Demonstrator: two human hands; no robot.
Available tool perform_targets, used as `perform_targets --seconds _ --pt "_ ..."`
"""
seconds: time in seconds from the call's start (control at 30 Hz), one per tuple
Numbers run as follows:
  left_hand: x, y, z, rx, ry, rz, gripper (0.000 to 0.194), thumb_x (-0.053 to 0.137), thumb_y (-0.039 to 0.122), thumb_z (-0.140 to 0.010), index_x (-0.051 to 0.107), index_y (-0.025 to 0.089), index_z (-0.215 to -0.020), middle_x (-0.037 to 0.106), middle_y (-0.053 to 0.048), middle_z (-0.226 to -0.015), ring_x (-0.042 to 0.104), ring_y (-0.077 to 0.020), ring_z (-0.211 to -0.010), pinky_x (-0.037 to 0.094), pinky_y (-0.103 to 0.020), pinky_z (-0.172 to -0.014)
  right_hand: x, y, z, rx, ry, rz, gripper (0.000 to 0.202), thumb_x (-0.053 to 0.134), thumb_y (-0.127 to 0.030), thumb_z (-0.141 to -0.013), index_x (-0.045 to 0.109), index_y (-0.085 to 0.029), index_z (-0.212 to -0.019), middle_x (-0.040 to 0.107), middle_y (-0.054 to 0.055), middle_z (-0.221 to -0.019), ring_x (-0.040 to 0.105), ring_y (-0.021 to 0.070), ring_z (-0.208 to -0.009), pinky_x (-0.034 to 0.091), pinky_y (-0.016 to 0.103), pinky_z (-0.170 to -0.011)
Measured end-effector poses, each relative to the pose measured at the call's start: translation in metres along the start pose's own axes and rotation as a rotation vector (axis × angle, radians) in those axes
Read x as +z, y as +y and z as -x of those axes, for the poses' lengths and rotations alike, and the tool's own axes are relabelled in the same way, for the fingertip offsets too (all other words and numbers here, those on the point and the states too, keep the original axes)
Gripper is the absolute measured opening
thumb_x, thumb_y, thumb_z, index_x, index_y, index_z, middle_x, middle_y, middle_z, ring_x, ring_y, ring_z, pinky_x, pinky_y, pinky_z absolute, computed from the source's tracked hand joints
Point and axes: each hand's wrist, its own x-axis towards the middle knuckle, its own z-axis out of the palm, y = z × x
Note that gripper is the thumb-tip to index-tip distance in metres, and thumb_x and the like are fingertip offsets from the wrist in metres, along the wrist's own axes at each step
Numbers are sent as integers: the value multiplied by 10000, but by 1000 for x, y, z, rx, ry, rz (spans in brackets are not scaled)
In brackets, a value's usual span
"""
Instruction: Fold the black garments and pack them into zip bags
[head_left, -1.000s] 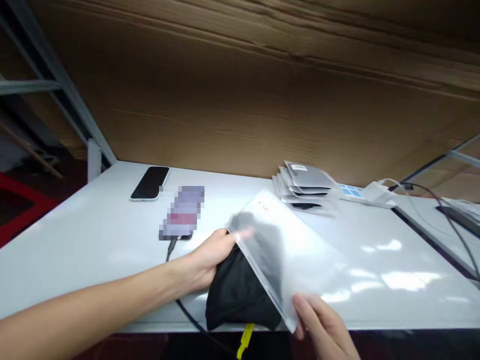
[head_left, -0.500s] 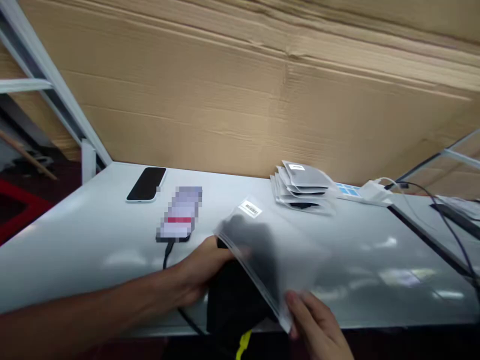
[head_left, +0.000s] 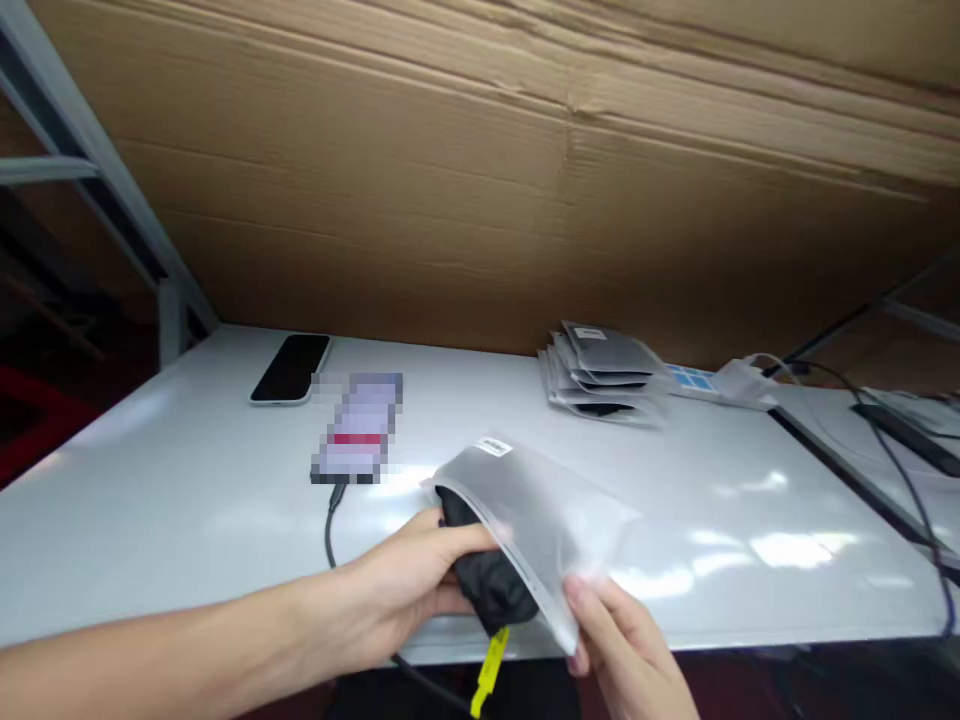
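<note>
A frosted plastic bag (head_left: pixel 540 500) with a white barcode label tilts over the near part of the table, its mouth toward me. Partly inside that mouth is a folded black cloth item (head_left: pixel 495 590); its exact kind does not show. My left hand (head_left: pixel 427 575) grips the cloth, the thumb reaching into the bag's opening and the other fingers underneath. With thumb and fingers, my right hand (head_left: pixel 619 635) pinches the bag's near right edge. Below the cloth hangs a yellow tag or strip (head_left: pixel 490 672); whether it is fixed to the cloth I cannot tell.
Several filled frosted bags (head_left: pixel 604 375) are stacked at the back. On the left lie a dark-screened phone (head_left: pixel 292 368) and a blurred-out lit phone (head_left: pixel 364 425) with a black cable (head_left: pixel 330 525). A power strip (head_left: pixel 694 380) and cables are at right. Cardboard (head_left: pixel 375 180) walls the back.
More of the black cloth has gone into the bag, and less hangs below it. The bag's labelled end has dropped slightly. Both hands keep their holds.
</note>
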Motion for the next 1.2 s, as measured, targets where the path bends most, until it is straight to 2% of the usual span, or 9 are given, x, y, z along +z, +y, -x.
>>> perform_targets --seconds 0.13,0.27,0.37,0.47,0.63,0.73,0.9,1.0,1.2 --pt "17 0 -12 154 112 154 358 682 279 -822 606 143 -1144 700 -102 -1082 660 -226 -930 522 -325 -822 21 -2 6 34 -52 -56 567 580 -688 -768 459 -216 -477 438 -43 -449 440 127 -497 410 259 -594" --pt "20 7 -8 57 -133 205 297 592 338 -867 653 107 -1044 711 -115 -985 664 -201 -879 501 -290 -839 19 -6 7 59 -43 -88 557 590 -685 -760 457 -223 -478 421 -44 -439 432 132 -496 397 260 -579" --pt "12 13 1 -23 -223 -90 329 587 403 -840 697 94 -861 731 -120 -891 641 -150 -651 483 -246 -647 4 -11 5 56 -43 -82 523 593 -677 -761 507 -219 -523 447 -39 -461 430 136 -489 373 261 -540" --pt "9 12 1 45 -135 -378 376 534 431 -846 680 110 -716 692 -51 -641 361 -53 -350 272 -218 -432 -2 -11 4 39 -77 -87 493 612 -630 -776 521 -213 -528 461 -37 -459 428 138 -491 370 264 -555" --pt "23 0 -16 101 -184 -430 319 500 343 -835 590 148 -599 523 33 -468 248 -43 -331 145 -226 -429 6 -3 9 57 -77 -150 511 590 -595 -813 504 -206 -494 438 -38 -445 393 128 -493 338 254 -551" --pt "24 -4 -16 128 -243 -489 220 534 322 -833 660 154 -770 615 13 -592 282 -47 -345 172 -215 -414 0 -3 12 61 -63 -219 517 586 -570 -830 475 -211 -474 429 -33 -455 382 128 -491 341 260 -554" --pt "-1 1 -2 825 -27 -1050 323 587 355 -875 690 192 -1133 708 -80 -925 631 -189 -788 468 -273 -785 -21 -8 12 107 -87 -392 476 641 -562 -799 507 -209 -510 390 -44 -450 346 123 -483 322 263 -533" --pt "-10 12 -9 1183 -42 -1355 638 680 331 -822 465 208 -1410 552 -128 -1354 485 -286 -1252 348 -385 -1078 -23 -8 11 136 -109 -474 446 707 -560 -752 536 -196 -557 398 -56 -451 321 104 -472 302 254 -526" --pt "9 30 -54 1269 -245 -1919 463 573 196 -885 510 184 -1343 660 -95 -1120 622 -228 -1015 485 -310 -884 -22 -5 4 152 -127 -554 488 697 -565 -771 514 -189 -521 393 -52 -429 305 92 -469 288 259 -532"
